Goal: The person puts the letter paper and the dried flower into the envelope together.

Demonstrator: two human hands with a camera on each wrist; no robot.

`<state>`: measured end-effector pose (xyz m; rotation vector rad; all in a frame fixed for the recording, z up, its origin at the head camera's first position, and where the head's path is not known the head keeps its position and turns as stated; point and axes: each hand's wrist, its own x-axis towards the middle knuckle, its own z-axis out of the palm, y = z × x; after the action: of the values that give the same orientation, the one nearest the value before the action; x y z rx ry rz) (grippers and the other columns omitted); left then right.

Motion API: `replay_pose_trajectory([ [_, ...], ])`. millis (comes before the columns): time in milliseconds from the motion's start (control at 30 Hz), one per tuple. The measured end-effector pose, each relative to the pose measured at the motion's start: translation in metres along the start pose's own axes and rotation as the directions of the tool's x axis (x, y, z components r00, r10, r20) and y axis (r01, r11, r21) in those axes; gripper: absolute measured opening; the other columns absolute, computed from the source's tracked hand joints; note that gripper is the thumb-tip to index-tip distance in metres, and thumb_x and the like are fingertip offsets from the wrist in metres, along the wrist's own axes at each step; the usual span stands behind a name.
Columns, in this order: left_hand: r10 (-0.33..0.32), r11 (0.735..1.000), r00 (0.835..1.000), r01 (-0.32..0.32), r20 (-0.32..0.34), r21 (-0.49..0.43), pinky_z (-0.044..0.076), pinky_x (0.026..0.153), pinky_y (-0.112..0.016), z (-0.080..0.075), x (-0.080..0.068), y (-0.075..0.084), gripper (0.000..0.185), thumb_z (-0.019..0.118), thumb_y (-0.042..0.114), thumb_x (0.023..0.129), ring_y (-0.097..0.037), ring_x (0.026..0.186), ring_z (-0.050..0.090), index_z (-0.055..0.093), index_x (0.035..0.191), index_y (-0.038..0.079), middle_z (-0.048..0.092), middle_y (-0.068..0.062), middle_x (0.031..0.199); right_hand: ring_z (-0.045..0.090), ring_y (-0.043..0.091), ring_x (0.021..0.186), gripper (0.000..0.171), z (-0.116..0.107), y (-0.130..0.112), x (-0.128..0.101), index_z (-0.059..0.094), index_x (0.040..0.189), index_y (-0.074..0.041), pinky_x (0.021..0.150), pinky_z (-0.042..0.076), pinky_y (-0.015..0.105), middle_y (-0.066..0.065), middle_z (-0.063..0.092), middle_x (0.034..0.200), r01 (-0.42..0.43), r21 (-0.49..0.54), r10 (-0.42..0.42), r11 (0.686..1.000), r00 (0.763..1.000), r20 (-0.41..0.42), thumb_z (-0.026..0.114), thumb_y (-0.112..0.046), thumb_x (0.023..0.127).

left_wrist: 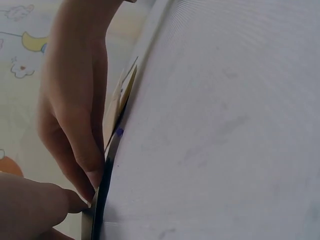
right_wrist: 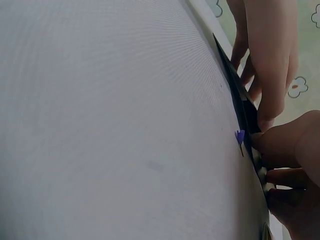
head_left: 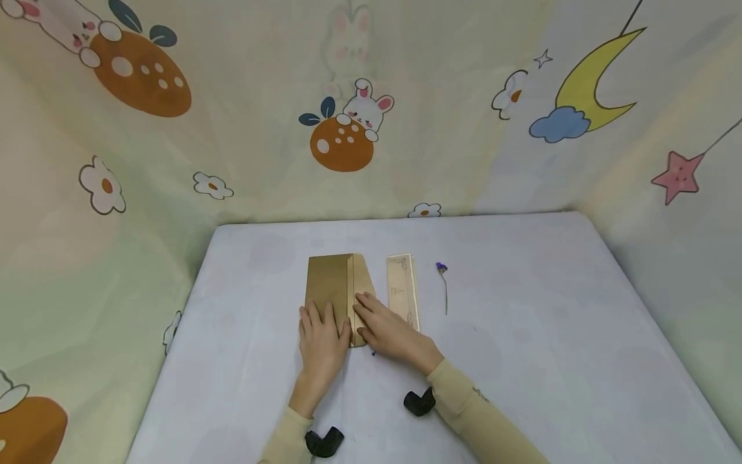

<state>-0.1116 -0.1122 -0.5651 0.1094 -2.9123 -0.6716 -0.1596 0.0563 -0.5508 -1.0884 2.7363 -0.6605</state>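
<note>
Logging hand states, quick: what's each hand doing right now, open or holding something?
Left hand: open, fingers on the brown folded paper.
Right hand: open, fingers touching the paper's lighter flap.

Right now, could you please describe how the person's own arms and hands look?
The left sleeve and right sleeve are beige; the right one bears a dark marking, too small to read. A black, angular piece shows beside each. Left hand and right hand are ungloved.
</note>
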Motion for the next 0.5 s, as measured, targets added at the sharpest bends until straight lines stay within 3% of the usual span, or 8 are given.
replay_pose_trajectory([
  [233,0.025,0.999,1.000,-0.024,-0.003,0.031,0.044,0.102,-0.070,-0.0055,0.0028,-0.0006,0.060,0.062,0.035,0.103,-0.066,0.137,0.037,0.049,0.148,-0.001,0.037,-0.044,0.149,0.036,0.042,0.150,0.050,-0.0025,-0.0002,0.0020,0.051,0.145,0.008,0.119,0.036,0.048,0.026,0.039,0.160,0.009,-0.003,-0.009,1.000,1.000,0.011,0.063,-0.016,0.103],
  [500,0.135,0.985,0.990,-0.137,0.027,0.102,0.049,0.089,-0.074,-0.0089,0.0065,-0.0004,0.046,0.062,0.026,0.104,-0.075,0.122,0.045,0.054,0.149,0.020,0.040,-0.042,0.149,0.036,0.042,0.150,0.050,0.0001,0.0014,0.0031,0.051,0.145,0.008,0.118,0.037,0.048,0.026,0.040,0.159,0.014,-0.008,-0.014,1.000,1.000,0.012,0.062,-0.015,0.103],
])
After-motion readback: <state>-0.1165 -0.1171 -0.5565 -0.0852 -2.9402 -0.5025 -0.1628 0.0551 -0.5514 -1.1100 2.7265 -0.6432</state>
